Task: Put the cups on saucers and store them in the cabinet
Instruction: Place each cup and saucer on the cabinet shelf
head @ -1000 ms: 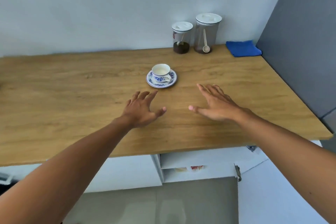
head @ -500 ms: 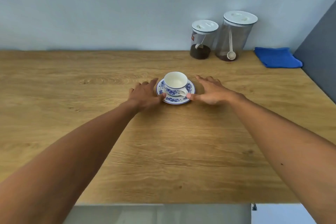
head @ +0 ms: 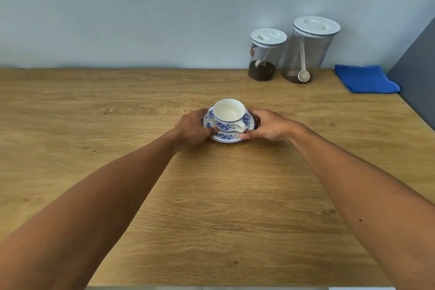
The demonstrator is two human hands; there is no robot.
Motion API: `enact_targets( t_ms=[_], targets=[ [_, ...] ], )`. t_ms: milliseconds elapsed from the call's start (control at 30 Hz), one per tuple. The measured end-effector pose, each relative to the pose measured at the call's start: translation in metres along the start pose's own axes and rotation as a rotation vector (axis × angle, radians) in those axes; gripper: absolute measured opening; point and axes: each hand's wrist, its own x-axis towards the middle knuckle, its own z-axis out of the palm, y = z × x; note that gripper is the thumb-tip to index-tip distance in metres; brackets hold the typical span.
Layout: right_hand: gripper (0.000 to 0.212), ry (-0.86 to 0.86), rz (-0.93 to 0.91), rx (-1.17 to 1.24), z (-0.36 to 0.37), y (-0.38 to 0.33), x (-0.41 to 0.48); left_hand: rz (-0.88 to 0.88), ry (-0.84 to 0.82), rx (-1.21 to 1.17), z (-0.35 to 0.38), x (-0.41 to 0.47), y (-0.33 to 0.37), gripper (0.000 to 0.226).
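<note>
Clasping the saucer point(head: 226, 137) from both sides, two bare hands meet at mid-counter: that is how we caption it.
— Which fingers do what?
We see the left hand point(head: 191, 128) curled round the saucer's left edge, thumb laid on the near rim. The right hand point(head: 267, 125) mirrors it on the right edge, thumb pressed at the near rim and fingers wrapped behind.
— And the cup point(head: 229, 112)?
We find it upright in the middle of the blue-flowered saucer, white inside, its handle turned toward the right thumb. Neither hand touches the cup itself, as far as we can make out.
— Is the saucer off the wooden countertop point(head: 211, 207)?
We cannot tell; it sits at or just above the wood, roughly central, well apart from everything else.
— What else do we list?
At the back right, against the pale wall point(head: 141, 12), we note a short jar point(head: 267, 54) holding dark grounds and a scoop. Just beside it stands a taller jar point(head: 310, 50) with a white spoon inside; both carry white lids. Right of them lies a folded blue cloth point(head: 366, 79), near a grey panel point(head: 417, 73).
</note>
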Motion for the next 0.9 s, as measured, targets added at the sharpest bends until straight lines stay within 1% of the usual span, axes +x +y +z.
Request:
enact_targets(
  t_ms=[167, 300, 367, 433, 500, 667, 900],
  targets=[
    [0.091, 0.021, -0.030, 0.234, 0.004, 0.002, -0.011, 0.023, 0.016, -0.113, 0.002, -0.006, 0.002, 0.065],
    [0.091, 0.079, -0.026, 0.395, 0.009, -0.002, -0.031, 0.035, 0.030, -0.243, 0.005, -0.017, 0.008, 0.064],
    [0.086, 0.082, -0.040, 0.458, 0.009, -0.002, -0.045, 0.038, 0.029, -0.280, 0.007, -0.025, 0.014, 0.063],
    [0.075, 0.086, -0.066, 0.500, 0.009, 0.000, -0.062, 0.051, 0.015, -0.301, 0.011, -0.033, 0.021, 0.063],
    [0.072, 0.098, -0.075, 0.546, 0.007, 0.004, -0.079, 0.061, -0.001, -0.302, 0.015, -0.043, 0.030, 0.063],
    [0.074, 0.115, -0.086, 0.564, 0.003, 0.009, -0.135, 0.094, -0.027, -0.300, 0.028, -0.078, 0.063, 0.064],
    [0.067, 0.147, -0.063, 0.585, 0.011, 0.007, -0.243, 0.140, -0.056, -0.319, 0.055, -0.160, 0.105, 0.062]
  ],
)
